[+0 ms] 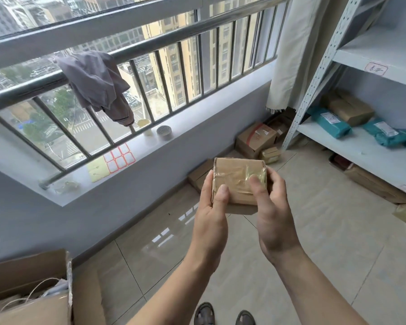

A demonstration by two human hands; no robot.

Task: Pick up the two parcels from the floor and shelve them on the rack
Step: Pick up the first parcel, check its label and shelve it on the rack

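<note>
A small brown cardboard parcel (pixel 238 179) wrapped in clear tape is held up in front of me at mid-frame. My left hand (pixel 212 214) grips its left side with the thumb on top. My right hand (pixel 271 214) grips its right side, thumb pressed on the taped face. Beneath it another flat piece of cardboard shows, whether a second parcel I cannot tell. The grey metal rack (pixel 361 146) stands at the right, its middle shelf carrying teal mailers (pixel 329 121) and a brown box (pixel 349 109).
Cardboard boxes (pixel 254 139) lie on the tiled floor under the window by the rack's leg, more below the lowest shelf (pixel 375 184). An open carton (pixel 28 289) sits at the bottom left. The window sill (pixel 150 148) holds tape rolls and stickers. My sandalled feet (pixel 223 316) are below.
</note>
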